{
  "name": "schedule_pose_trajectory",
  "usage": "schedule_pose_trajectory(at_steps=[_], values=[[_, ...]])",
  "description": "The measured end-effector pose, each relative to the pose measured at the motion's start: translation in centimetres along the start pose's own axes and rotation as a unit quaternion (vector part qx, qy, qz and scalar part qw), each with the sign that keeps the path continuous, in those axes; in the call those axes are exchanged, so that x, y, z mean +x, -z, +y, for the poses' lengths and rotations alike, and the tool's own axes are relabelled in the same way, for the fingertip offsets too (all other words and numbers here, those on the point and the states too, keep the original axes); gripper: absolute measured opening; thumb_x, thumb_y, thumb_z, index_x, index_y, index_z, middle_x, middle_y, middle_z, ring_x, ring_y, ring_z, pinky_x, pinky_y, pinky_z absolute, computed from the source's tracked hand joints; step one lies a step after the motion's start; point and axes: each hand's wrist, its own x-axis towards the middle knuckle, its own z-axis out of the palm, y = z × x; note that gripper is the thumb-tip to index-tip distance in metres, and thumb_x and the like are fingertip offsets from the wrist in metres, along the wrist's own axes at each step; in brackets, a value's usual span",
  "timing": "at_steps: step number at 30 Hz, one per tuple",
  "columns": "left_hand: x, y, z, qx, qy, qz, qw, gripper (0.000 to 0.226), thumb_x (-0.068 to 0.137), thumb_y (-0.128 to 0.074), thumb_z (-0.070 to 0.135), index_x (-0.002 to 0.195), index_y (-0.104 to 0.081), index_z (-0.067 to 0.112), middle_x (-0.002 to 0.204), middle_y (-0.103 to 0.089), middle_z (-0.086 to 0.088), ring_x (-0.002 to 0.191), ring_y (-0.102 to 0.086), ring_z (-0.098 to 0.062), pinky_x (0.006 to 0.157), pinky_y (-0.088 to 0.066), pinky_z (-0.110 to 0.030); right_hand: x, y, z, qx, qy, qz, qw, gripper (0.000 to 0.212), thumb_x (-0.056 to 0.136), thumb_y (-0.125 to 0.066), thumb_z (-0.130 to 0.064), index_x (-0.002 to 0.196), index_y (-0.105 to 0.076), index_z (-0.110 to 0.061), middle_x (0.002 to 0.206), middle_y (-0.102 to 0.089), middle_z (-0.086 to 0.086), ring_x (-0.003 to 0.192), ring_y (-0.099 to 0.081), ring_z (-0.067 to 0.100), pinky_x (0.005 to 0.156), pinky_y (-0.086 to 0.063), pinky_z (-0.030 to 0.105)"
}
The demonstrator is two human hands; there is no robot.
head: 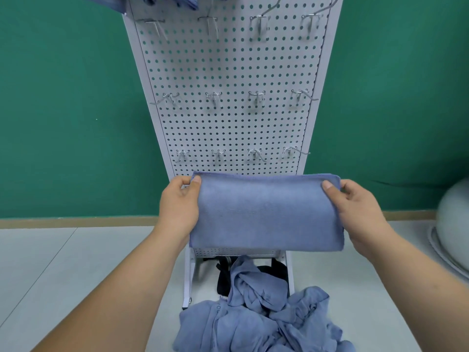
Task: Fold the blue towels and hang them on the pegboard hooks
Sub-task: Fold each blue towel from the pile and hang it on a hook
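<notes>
A folded blue towel (266, 212) hangs flat in the air in front of the white pegboard (228, 72). My left hand (177, 204) pinches its upper left corner, thumb on the front. My right hand (355, 204) pinches the upper right corner the same way. The towel's top edge sits just below the lowest row of metal hooks (255, 153). A heap of crumpled blue towels (261, 313) lies on the floor at the pegboard's foot. More blue cloth (177, 1) hangs at the top left of the board.
The pegboard stands on white legs (189, 280) against a green wall (63, 110). Three rows of hooks show on it. Something black (223, 278) lies behind the heap. A pale round object (454, 224) sits at the right edge. The floor is light grey.
</notes>
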Motion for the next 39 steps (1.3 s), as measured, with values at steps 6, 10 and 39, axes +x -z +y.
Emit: schedule_pose_trajectory(at_steps=[6, 10, 39], values=[[0.1, -0.6, -1.7, 0.047, 0.131, -0.002, 0.990, 0.018, 0.093, -0.073, 0.034, 0.107, -0.066, 0.027, 0.115, -0.070, -0.005, 0.103, -0.069, -0.030, 0.091, -0.061, -0.051, 0.7, -0.1, 2.3, -0.038, -0.145, 0.014, 0.989, 0.039, 0.089, -0.085, -0.027, 0.121, -0.066, -0.016, 0.106, -0.075, 0.012, 0.085, -0.070, 0.027, 0.070, -0.056, 0.037], [0.3, -0.3, -2.2, 0.080, 0.131, -0.026, 0.988, 0.029, 0.092, -0.075, 0.018, 0.116, -0.061, 0.026, 0.115, -0.069, -0.011, 0.096, -0.069, -0.028, 0.087, -0.062, -0.047, 0.9, 0.0, 2.6, -0.023, -0.123, -0.004, 0.992, 0.046, 0.088, -0.082, -0.006, 0.128, -0.066, -0.021, 0.122, -0.069, 0.004, 0.103, -0.071, 0.026, 0.085, -0.062, 0.045], [-0.1, 0.2, -0.4, 0.003, 0.037, -0.102, 0.994, 0.025, 0.094, -0.066, 0.048, 0.093, -0.064, 0.024, 0.095, -0.069, -0.006, 0.085, -0.060, -0.022, 0.079, -0.049, -0.044, -0.3, 1.2, -0.2, -0.061, 0.014, -0.058, 0.996, 0.010, 0.104, -0.066, -0.027, 0.110, -0.070, -0.021, 0.096, -0.080, -0.004, 0.082, -0.071, 0.008, 0.075, -0.050, 0.030]])
